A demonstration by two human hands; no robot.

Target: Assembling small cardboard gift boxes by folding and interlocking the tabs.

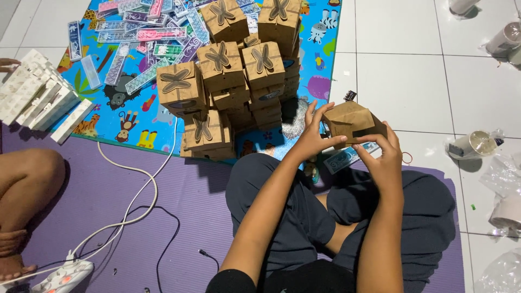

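Both my hands hold a brown cardboard box (350,120), part folded, above my crossed legs. My left hand (313,134) grips its left side with the fingers spread upward. My right hand (384,158) holds its lower right side. Just below the box a flat patterned pack (346,158) lies on the floor. To the left stands a pile of finished brown boxes (239,76), each with a petal-shaped folded top.
Several flat patterned packs (142,33) lie on the colourful animal mat (130,116). Another person's leg (27,187) and stacked white boxes (38,95) are at the left. White cables and a power strip (65,275) cross the purple mat (163,217). Plastic cups (473,145) litter the tiles.
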